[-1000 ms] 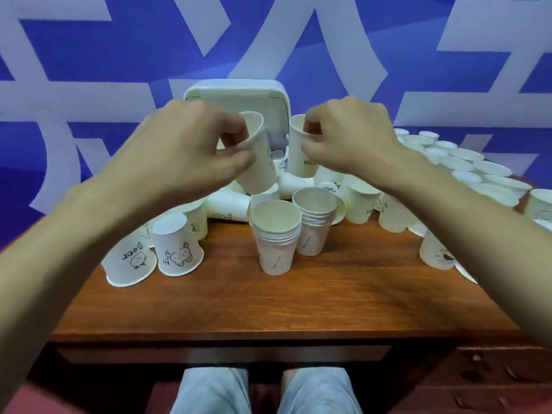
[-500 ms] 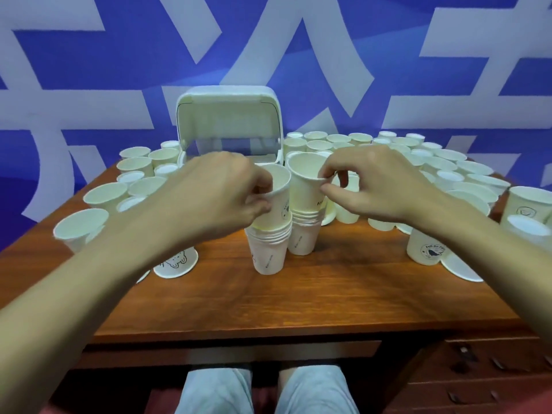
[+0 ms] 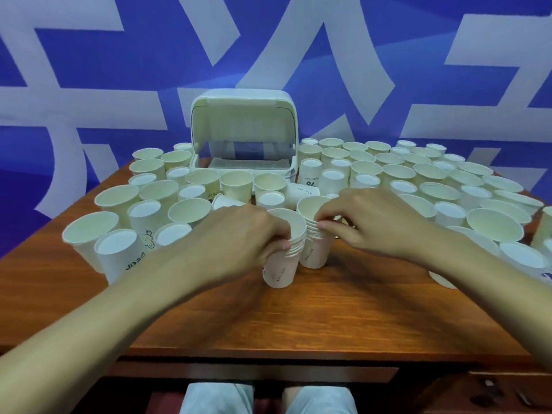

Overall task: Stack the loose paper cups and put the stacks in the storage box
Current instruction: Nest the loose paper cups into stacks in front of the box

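The left hand [image 3: 239, 237] is closed around the rims of the nearer stack [image 3: 280, 255], fingertips pinching the nested lips at its left side. The right hand [image 3: 370, 222] grips the farther stack [image 3: 313, 234] the same way, fingers curled over the rim and down its right side. Both stacks stand upright on the tabletop [image 3: 298, 318], touching or nearly touching each other, each with a fresh cup seated on top.

The first risk sits right under the fingers. Paper rims are soft, and a pinch that is too hard could oval the top cup so it wedges crooked and the next one will not seat. If a cup is pressed down off-centre, the stack may lean, and since the two stacks stand so close, one tipping would likely take the other with it.

Further out, loose cups [image 3: 185, 210] crowd both sides and the back, some upright, some upside down, a few lying on their sides. A wrist or forearm sweeping outward for the next cup could knock several over or off the edge.

The storage box [image 3: 243, 138] stands at the back with its lid up, ringed by cups. Carrying a tall stack over that crowd could, I judge, spill it if gripped only by the top rim.
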